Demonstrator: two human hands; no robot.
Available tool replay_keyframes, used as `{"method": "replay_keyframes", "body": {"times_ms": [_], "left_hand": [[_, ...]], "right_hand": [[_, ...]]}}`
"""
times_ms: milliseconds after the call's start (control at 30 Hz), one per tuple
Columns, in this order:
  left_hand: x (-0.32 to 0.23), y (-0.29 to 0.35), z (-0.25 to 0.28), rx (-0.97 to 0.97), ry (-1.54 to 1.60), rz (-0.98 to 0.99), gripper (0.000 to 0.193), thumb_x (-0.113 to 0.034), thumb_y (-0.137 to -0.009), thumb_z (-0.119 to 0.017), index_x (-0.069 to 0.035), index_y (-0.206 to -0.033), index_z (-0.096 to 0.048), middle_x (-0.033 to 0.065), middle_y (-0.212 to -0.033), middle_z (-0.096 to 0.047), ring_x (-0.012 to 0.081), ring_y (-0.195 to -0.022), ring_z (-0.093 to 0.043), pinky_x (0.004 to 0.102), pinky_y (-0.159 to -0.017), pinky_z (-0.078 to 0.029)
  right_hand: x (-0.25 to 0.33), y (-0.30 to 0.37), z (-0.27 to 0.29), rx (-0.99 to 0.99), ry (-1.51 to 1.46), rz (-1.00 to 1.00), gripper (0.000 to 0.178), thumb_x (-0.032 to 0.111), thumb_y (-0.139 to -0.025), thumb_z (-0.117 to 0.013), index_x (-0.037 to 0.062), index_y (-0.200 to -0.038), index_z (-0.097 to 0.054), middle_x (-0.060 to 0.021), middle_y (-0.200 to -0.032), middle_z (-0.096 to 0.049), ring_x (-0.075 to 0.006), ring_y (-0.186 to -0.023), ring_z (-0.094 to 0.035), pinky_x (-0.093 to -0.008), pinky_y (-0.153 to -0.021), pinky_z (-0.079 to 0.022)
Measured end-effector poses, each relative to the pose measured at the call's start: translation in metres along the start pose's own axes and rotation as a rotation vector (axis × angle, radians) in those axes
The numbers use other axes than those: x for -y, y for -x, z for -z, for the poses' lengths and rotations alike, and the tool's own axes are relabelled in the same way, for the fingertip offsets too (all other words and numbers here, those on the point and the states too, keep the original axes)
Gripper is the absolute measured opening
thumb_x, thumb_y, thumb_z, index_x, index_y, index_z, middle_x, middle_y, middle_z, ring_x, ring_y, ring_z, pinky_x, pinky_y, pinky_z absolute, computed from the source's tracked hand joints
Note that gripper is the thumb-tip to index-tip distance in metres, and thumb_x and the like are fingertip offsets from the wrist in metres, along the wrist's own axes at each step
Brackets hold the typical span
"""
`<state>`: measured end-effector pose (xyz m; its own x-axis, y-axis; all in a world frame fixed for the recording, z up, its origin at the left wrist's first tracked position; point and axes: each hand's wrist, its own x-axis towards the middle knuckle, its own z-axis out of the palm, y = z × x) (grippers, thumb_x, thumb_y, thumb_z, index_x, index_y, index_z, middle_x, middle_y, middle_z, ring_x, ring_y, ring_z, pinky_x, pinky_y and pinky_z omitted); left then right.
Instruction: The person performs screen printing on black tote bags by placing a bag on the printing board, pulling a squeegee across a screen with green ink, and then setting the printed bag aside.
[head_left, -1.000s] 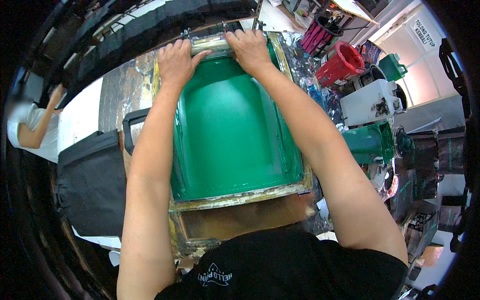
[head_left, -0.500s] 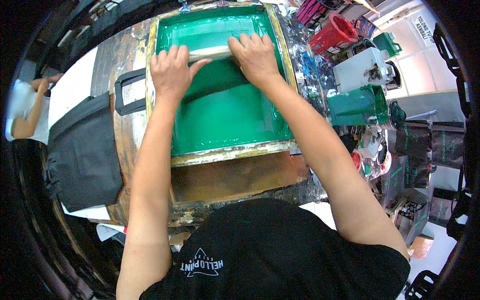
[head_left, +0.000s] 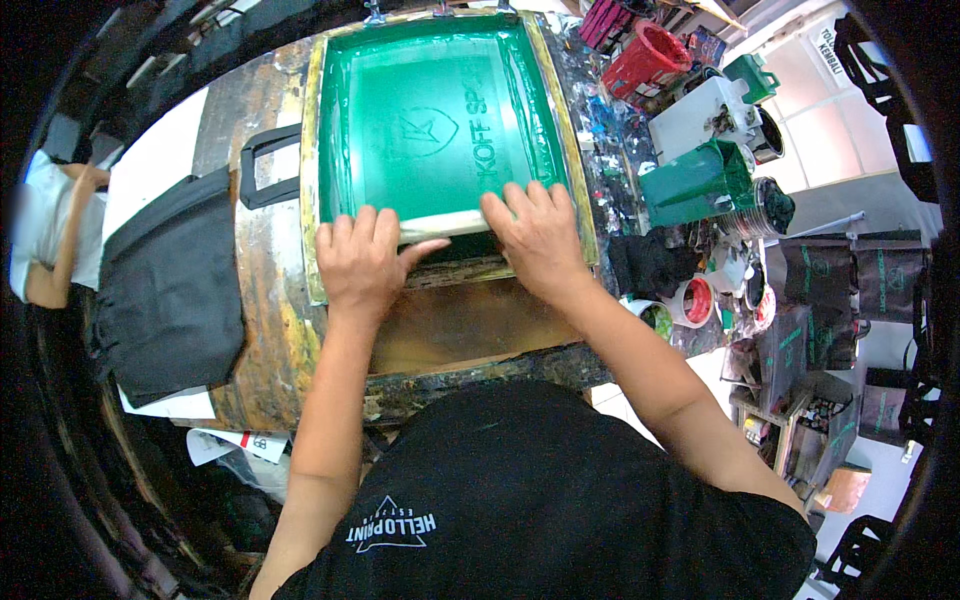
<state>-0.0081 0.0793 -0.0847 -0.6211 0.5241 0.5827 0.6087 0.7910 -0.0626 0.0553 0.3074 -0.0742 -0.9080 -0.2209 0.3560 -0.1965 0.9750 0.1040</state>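
Note:
Both my hands grip a pale-handled squeegee (head_left: 442, 226) that lies across the near end of a screen printing frame (head_left: 312, 200). My left hand (head_left: 362, 262) wraps its left end, the thumb stretched along the handle. The right end is in my right hand (head_left: 537, 238), fingers curled over the top. Green ink coats the mesh (head_left: 395, 90) beyond the squeegee, thicker along the sides, and a shield-shaped design and lettering show through it. The squeegee's blade is mostly hidden below the handle. Clamps (head_left: 445, 8) hold the frame's far edge.
Left of the frame lie a black fabric bag (head_left: 170, 285) and its loop handle (head_left: 246, 175). Along the right stand a red bucket (head_left: 645, 62), a green container (head_left: 697, 185) and open ink tubs (head_left: 692, 300). Another person (head_left: 60, 230) is at the far left.
My hands have drawn the squeegee from the middle of the screen toward me, to its near end. The design in the mesh now shows where green ink covered it.

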Motion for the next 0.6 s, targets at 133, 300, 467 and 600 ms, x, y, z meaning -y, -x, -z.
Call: {"method": "replay_keyframes", "body": {"times_ms": [133, 300, 467, 600], "left_hand": [[0.002, -0.011, 0.008, 0.083, 0.026, 0.016, 0.060, -0.070, -0.082, -0.071, -0.010, -0.077, -0.059, 0.0070, -0.076, -0.058, 0.0289, -0.073, -0.057, 0.0426, -0.069, -0.043], [0.012, -0.003, 0.010, 0.147, 0.267, 0.072, 0.074, -0.061, -0.079, -0.082, -0.005, -0.124, -0.068, 0.0159, -0.119, -0.064, 0.0369, -0.112, -0.059, 0.0497, -0.094, -0.046], [0.034, 0.074, 0.027, -0.057, 0.262, 0.303, 0.088, -0.057, -0.064, -0.094, -0.002, -0.128, -0.066, 0.0161, -0.131, -0.055, 0.0377, -0.119, -0.051, 0.0511, -0.102, -0.040], [0.058, 0.109, 0.017, 0.405, 0.121, 0.619, 0.093, -0.046, -0.055, -0.100, -0.001, -0.129, -0.066, 0.0140, -0.127, -0.055, 0.0370, -0.120, -0.049, 0.0525, -0.105, -0.037]], "right_hand": [[-0.003, -0.006, 0.007, 0.043, -0.040, 0.000, 0.041, 0.014, -0.075, -0.079, 0.0148, -0.112, -0.060, -0.0053, -0.096, -0.060, -0.0264, -0.094, -0.061, -0.0435, -0.080, -0.042], [-0.007, -0.010, 0.001, 0.112, -0.034, -0.012, 0.050, 0.017, -0.072, -0.084, 0.0146, -0.115, -0.058, -0.0056, -0.098, -0.061, -0.0268, -0.099, -0.060, -0.0436, -0.082, -0.042], [0.007, 0.014, 0.008, 0.119, -0.025, -0.037, 0.053, 0.025, -0.072, -0.086, 0.0144, -0.118, -0.060, -0.0057, -0.101, -0.058, -0.0256, -0.101, -0.056, -0.0437, -0.085, -0.039], [0.019, 0.031, 0.017, 0.131, -0.116, -0.055, 0.065, 0.035, -0.070, -0.089, 0.0133, -0.124, -0.060, -0.0070, -0.105, -0.057, -0.0266, -0.103, -0.054, -0.0469, -0.092, -0.039]]}}
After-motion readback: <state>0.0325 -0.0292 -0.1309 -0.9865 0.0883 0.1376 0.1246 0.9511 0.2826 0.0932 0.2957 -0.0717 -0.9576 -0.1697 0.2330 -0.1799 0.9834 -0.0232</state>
